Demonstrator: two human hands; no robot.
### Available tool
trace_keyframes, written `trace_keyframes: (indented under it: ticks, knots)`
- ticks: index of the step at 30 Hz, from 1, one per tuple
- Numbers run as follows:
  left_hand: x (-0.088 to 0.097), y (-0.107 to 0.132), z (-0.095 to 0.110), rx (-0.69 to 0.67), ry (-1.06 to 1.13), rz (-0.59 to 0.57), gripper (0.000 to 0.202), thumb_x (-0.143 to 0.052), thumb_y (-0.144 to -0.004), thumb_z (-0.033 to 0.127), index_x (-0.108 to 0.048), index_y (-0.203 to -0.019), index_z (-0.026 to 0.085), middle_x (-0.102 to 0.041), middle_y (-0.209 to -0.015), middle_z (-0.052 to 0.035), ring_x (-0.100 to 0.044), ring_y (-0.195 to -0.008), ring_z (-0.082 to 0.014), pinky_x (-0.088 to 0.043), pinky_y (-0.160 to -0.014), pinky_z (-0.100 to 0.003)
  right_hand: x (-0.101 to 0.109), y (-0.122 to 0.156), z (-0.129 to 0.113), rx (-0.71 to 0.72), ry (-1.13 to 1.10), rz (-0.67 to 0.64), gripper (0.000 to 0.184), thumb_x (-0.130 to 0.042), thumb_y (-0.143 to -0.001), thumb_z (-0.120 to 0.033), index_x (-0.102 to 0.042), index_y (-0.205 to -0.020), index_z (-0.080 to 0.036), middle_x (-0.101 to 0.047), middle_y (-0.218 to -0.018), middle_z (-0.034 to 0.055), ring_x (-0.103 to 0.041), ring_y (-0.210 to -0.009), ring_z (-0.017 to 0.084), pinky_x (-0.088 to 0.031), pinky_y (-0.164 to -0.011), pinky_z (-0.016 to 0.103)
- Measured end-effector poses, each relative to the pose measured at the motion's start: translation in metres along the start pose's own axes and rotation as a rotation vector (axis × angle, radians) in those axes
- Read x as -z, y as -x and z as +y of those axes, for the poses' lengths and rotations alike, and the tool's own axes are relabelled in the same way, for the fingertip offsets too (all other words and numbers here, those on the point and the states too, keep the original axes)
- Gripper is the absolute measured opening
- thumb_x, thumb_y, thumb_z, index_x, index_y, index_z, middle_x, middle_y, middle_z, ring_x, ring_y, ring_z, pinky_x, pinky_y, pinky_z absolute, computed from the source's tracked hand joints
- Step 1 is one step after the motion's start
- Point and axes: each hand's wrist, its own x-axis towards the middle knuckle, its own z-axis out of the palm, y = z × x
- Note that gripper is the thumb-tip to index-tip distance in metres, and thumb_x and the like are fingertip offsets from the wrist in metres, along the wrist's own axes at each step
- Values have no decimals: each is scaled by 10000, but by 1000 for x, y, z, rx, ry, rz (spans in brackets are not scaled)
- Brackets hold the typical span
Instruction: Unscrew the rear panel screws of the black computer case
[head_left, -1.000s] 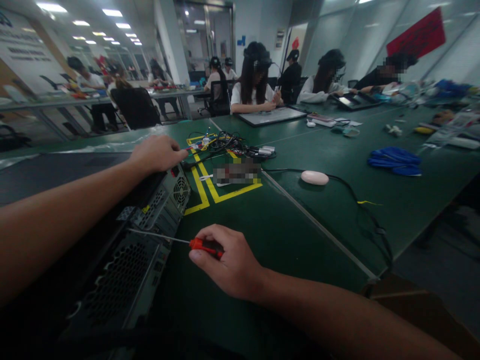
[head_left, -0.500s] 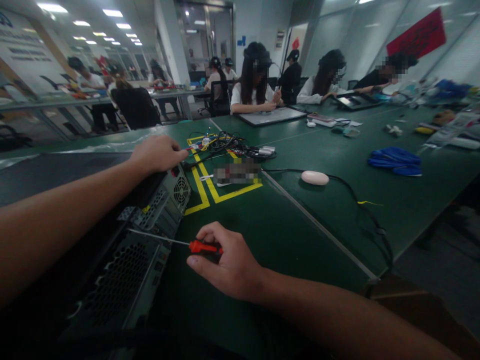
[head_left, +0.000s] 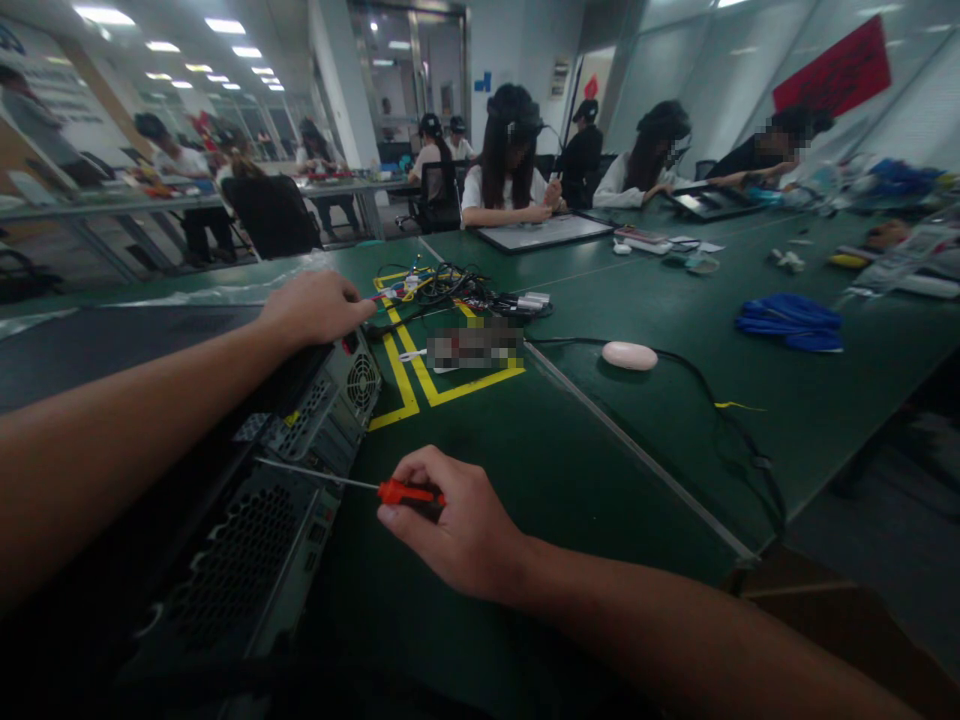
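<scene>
My right hand grips a screwdriver with an orange-red and black handle. Its long thin shaft runs left to the back panel of a desktop computer case; the tip meets the panel near the expansion slots. My left hand lies on the far back edge of the case, above the fan grille. Its fingers are curled, and a thin reddish thing shows at the fingertips; I cannot make out whether it is held.
On the green table lie tangled cables, a blurred-out object inside yellow tape, a pale pink oval case, a black cable and a blue bundle. Co-workers sit across the table around a flat panel.
My right thumb has moved up against the screwdriver handle, closing the gap there. The left hand and the case stay put. A person has come into view at the far left background.
</scene>
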Motion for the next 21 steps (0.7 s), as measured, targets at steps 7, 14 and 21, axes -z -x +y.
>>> trace_keyframes:
  ticks: [7,14,21]
  knots:
    - [-2,-4,-3,-3,-20,14,733,-521,-1075,623,-960,-1386,125,-892,-1341,-241,-785,-1182,-421,-590,-945,-502,-2,1,4,5,-7,16,272,-868,-1072,-494,-760,-1110,-247,-780,-977,14,-681,-810,198,-606,-847,363]
    - [-13,-17,-13,16,46,62,662,-636,-950,730,-1011,-1225,260,-922,-1224,-215,-818,-1191,-502,-635,-972,-550,-1,1,4,54,23,-21,272,-714,-1177,-453,-803,-1078,-216,-762,-958,42,-693,-844,204,-587,-854,350]
    - [-11,-15,-11,21,-7,48,707,-576,-986,721,-1001,-1293,248,-922,-1239,-219,-822,-1190,-479,-633,-943,-522,-3,1,3,-53,-46,-25,421,-944,-1005,-557,-697,-1175,-262,-761,-929,-15,-676,-764,187,-590,-762,339]
